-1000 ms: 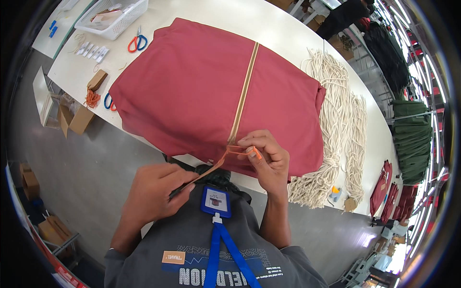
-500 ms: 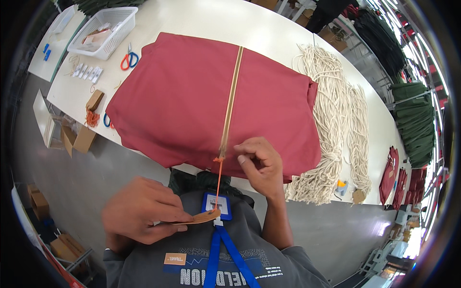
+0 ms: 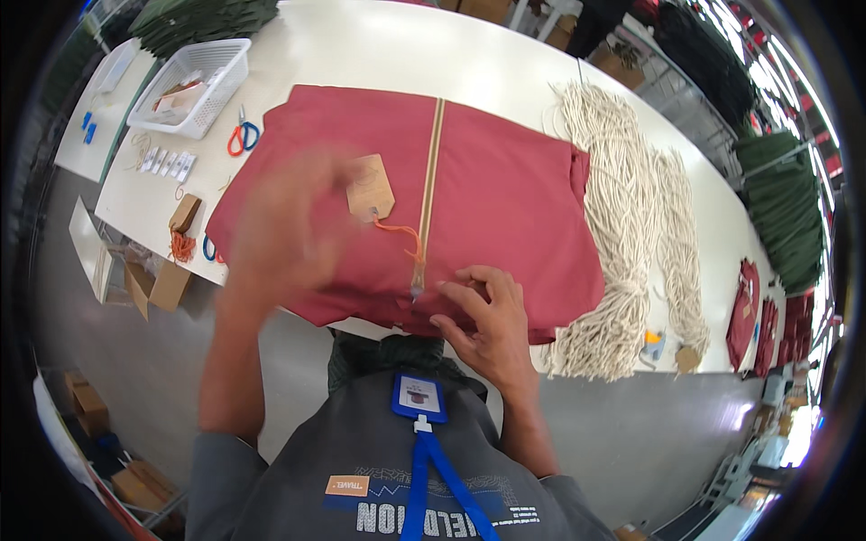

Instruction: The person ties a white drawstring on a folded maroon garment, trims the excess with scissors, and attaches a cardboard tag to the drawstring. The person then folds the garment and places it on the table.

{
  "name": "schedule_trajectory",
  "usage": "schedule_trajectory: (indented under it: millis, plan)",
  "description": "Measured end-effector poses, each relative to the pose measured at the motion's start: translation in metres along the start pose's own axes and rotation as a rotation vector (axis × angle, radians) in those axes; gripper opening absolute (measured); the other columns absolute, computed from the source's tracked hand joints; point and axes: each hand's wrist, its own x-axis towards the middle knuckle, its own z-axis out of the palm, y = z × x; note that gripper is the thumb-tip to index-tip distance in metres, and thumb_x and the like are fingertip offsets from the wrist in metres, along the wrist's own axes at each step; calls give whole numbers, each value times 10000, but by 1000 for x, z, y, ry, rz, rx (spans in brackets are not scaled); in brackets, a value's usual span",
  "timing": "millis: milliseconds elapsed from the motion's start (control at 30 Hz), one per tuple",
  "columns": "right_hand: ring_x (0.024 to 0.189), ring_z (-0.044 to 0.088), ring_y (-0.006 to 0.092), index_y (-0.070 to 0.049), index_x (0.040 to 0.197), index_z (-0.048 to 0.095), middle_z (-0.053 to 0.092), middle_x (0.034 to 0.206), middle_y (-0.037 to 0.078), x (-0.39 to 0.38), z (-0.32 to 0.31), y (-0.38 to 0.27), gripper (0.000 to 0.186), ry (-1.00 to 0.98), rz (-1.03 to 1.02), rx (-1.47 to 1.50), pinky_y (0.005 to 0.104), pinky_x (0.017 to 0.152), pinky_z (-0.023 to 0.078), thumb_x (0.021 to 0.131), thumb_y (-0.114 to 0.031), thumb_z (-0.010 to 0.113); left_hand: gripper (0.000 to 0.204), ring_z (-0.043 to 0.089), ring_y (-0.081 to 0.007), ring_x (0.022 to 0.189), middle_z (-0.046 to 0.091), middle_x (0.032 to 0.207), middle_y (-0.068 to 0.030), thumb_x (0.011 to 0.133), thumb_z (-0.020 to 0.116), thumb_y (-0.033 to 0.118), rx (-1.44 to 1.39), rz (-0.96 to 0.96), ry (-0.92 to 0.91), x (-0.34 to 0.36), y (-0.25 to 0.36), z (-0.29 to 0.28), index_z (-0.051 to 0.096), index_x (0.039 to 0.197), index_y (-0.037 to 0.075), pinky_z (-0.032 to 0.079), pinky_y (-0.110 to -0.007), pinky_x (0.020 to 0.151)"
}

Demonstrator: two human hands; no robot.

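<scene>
Folded dark-red fabric lies before me, with a tan zipper strip running down it. A brown cardboard tag rests on the fabric left of the zipper. Its orange string loops to the zipper's near end. Beside the tag's left edge is my left hand, smeared by motion; whether its fingertips touch the tag cannot be told. My right hand hovers at the fabric's near edge, right of the zipper end, its fingers bent and apart with nothing seen in them.
At the far left stand a white basket and red-and-blue scissors. A stack of brown tags with orange strings lies left of the fabric. Cream cord bundles cover the right side of the white table.
My left hand has moved up and away from my body. The tag, earlier held near my chest with its string taut, now lies on the fabric with the string slack.
</scene>
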Motion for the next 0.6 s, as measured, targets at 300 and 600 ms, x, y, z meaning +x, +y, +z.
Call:
schedule_trajectory:
  millis: [300,600]
  plan:
    - [905,550,238,-202,1094,763,578,1091,42,0,16,8,450,-52,-167,-96,389,785,404,689,-7,749,165,575,-251,900,595,907,-38,781,776,103,243,79,-227,-64,-21,65,653,891,98,425,-390,828]
    - [902,544,229,-162,958,760,555,997,28,3,16,1,280,-82,-141,-108,401,787,389,706,-39,749,131,569,-250,860,593,868,-22,793,753,95,269,154,-195,-66,-22,69,646,868,116,420,-393,789]
